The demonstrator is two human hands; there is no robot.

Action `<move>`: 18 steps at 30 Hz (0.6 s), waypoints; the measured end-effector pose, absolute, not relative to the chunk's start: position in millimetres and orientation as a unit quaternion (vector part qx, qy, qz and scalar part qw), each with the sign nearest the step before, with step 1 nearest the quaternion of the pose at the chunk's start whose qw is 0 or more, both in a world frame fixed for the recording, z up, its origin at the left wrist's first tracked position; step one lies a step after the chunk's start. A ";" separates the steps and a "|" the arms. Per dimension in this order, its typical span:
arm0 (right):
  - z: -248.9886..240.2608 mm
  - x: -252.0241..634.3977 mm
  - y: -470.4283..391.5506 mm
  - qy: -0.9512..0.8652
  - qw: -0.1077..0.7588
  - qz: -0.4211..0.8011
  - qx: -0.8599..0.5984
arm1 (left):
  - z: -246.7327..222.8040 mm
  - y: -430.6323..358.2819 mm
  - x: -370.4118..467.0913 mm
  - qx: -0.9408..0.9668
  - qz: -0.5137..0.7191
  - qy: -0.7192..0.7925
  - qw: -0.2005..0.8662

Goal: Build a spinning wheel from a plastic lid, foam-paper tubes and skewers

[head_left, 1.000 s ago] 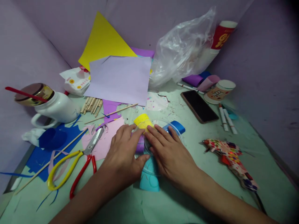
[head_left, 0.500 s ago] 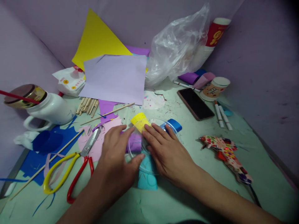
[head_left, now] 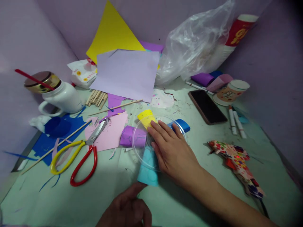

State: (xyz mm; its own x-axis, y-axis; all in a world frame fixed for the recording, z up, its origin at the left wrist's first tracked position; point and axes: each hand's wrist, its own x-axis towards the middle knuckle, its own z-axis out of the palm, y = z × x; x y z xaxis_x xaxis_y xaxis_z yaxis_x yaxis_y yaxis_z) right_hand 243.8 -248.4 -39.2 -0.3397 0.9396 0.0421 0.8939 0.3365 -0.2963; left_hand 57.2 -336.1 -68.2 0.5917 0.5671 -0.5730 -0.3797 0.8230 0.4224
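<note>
My right hand (head_left: pixel 176 153) lies flat on a round clear plastic lid (head_left: pixel 136 154), fingers stretched out. Around and partly under the lid sit curved coloured paper pieces: yellow (head_left: pixel 145 117) at the back, purple (head_left: pixel 127 136) on the left, dark blue (head_left: pixel 184 125) on the right and light blue (head_left: pixel 148 175) in front. Low in the view is my left hand (head_left: pixel 127 208), holding nothing. Its index finger reaches to the front edge of the light blue piece, while the other fingers are loosely curled.
Scissors (head_left: pixel 91 142) with yellow and red handles lie left, near paper scraps and a white mug (head_left: pixel 67 96). On the right are a glue gun (head_left: pixel 236 167), markers (head_left: pixel 233 119), a phone (head_left: pixel 208 107) and a paper cup (head_left: pixel 232 91). A plastic bag (head_left: pixel 196 41) stands behind.
My left hand has left the lid's left side and moved down toward me, to the front of the light blue piece. My right hand stays on the lid. The view has shifted slightly.
</note>
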 end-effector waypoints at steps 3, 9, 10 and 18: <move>-40.5 243.8 -248.5 -0.814 0.107 0.100 -0.562 | -78.0 -344.0 72.4 0.081 0.303 0.262 0.913; -42.5 244.8 -250.4 -0.816 0.114 0.094 -0.558 | -85.8 -338.6 100.7 0.061 0.347 0.139 0.925; -42.5 244.8 -250.2 -0.817 0.116 0.093 -0.558 | -85.8 -335.8 102.5 0.068 0.324 0.132 0.934; -43.7 244.8 -249.7 -0.820 0.110 0.087 -0.555 | -92.4 -325.4 97.9 0.080 0.253 0.168 0.949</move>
